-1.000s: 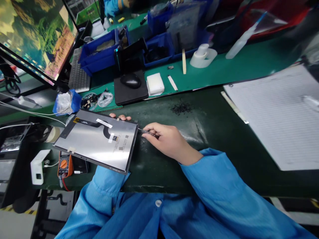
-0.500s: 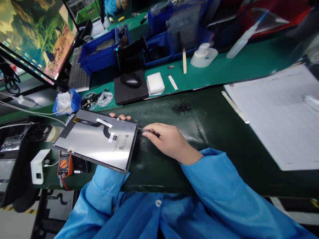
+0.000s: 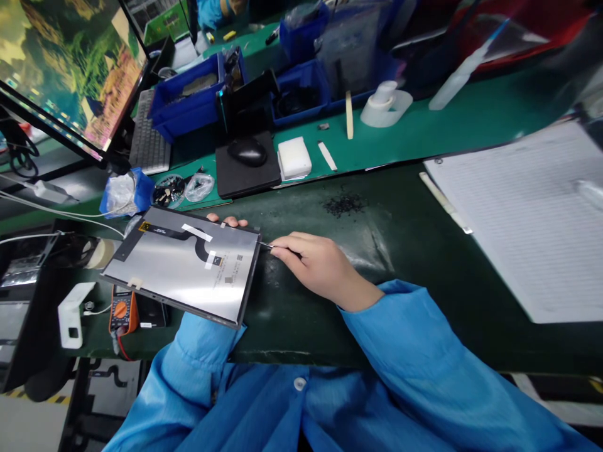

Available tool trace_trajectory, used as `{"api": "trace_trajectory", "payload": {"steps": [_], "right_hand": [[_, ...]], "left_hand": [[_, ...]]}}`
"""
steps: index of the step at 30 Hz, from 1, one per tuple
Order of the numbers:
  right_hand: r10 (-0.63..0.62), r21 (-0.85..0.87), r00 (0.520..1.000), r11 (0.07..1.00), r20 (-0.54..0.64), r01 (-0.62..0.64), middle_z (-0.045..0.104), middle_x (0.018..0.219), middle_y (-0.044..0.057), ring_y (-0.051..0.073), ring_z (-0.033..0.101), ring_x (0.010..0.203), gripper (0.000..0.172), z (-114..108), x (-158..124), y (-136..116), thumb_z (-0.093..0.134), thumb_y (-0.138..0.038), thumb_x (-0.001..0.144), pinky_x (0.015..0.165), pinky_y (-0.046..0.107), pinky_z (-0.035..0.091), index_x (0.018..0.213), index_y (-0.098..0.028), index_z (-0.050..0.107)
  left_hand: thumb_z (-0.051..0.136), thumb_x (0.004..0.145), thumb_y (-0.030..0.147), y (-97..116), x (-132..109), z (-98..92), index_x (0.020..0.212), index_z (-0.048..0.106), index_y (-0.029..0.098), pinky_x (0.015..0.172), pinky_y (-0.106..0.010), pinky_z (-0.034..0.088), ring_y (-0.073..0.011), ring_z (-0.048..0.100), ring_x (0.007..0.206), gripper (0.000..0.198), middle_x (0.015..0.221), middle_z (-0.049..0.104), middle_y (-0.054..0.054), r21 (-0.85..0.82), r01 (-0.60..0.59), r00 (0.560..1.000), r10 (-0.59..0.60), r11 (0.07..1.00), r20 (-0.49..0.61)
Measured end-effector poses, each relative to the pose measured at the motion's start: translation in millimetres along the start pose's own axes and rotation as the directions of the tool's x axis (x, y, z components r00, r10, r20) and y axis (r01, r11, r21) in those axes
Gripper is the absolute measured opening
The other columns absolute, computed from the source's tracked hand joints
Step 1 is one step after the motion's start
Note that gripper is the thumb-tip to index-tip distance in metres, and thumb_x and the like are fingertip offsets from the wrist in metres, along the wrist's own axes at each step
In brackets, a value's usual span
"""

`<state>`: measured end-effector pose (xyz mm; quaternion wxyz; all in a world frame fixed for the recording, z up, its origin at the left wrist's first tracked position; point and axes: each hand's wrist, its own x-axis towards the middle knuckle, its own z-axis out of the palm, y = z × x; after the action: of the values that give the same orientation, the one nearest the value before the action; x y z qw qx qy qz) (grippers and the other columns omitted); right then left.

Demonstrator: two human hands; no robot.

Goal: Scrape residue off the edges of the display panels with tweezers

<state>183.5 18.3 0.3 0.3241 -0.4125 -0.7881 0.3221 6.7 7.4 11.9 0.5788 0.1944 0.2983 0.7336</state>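
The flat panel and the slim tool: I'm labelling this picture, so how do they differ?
The flat panel is broad; the slim tool is narrow. The left hand holds the flat panel, the right hand the slim tool. The flat panel's face shows clearly; the slim tool is partly hidden. Both are held.

The panel (image 3: 181, 276) lay over the left hand (image 3: 230, 221), above the worktop (image 3: 424, 251). To its right was the right hand (image 3: 320, 267), with a tool (image 3: 265, 245) in it, its tip perhaps touching the panel's side. Behind the panel, a mouse (image 3: 247, 152) sat on a mat (image 3: 230, 183). Bits (image 3: 345, 204) lay behind the right hand, and paper (image 3: 522, 220) far right.
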Motion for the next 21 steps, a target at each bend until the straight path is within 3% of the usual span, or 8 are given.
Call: {"api": "trace_trajectory", "payload": {"steps": [7, 12, 18, 21], "right_hand": [[0.084, 0.098, 0.996, 0.992, 0.007, -0.085, 0.075, 0.081, -0.001, 0.016, 0.068, 0.070, 0.013, 1.5, -1.7, -1.6, 0.062, -0.028, 0.089, 0.063, 0.026, 0.050, 0.098, -0.024, 0.070], [-0.005, 0.024, 1.000, 1.000, 0.004, 0.005, 0.076, 0.096, 0.004, 0.019, 0.070, 0.088, 0.023, 0.1, -0.2, -1.3, 0.051, -0.028, 0.097, 0.076, 0.030, 0.051, 0.096, -0.022, 0.072], [0.088, 0.106, 0.996, 0.990, 0.028, -0.090, 0.075, 0.082, 0.000, 0.016, 0.069, 0.072, 0.013, 1.6, -1.3, -1.9, 0.061, -0.027, 0.090, 0.065, 0.027, 0.050, 0.099, -0.023, 0.070], [0.043, 0.079, 0.999, 0.996, 0.023, -0.045, 0.076, 0.089, 0.002, 0.017, 0.069, 0.078, 0.013, 1.8, -1.3, -1.2, 0.059, -0.026, 0.092, 0.069, 0.027, 0.050, 0.097, -0.022, 0.070]], "left_hand": [[0.059, 0.082, 0.055, -2.0, -0.4, -3.1, 0.097, 0.053, 0.023, 0.090, -0.035, 0.045, -0.0190, 0.059, 0.088, 0.036, 0.086, 0.059, -0.003, -0.021, -0.005, 1.000, 0.005, 1.000, 0.028], [0.046, 0.088, 0.057, -1.6, -2.0, -3.5, 0.098, 0.053, 0.025, 0.094, -0.035, 0.044, -0.0186, 0.059, 0.090, 0.034, 0.088, 0.058, -0.002, 0.002, 0.002, 1.000, -0.002, 1.000, 0.027], [0.044, 0.088, 0.061, -0.8, -1.6, -3.3, 0.097, 0.053, 0.026, 0.096, -0.036, 0.043, -0.0183, 0.059, 0.091, 0.037, 0.089, 0.057, -0.001, 0.063, 0.009, 1.000, -0.010, 0.998, 0.008], [0.044, 0.089, 0.059, -2.2, -0.8, -5.2, 0.098, 0.054, 0.025, 0.095, -0.036, 0.043, -0.0187, 0.059, 0.090, 0.036, 0.089, 0.059, -0.003, 0.003, 0.001, 0.999, -0.001, 1.000, 0.038]]}}
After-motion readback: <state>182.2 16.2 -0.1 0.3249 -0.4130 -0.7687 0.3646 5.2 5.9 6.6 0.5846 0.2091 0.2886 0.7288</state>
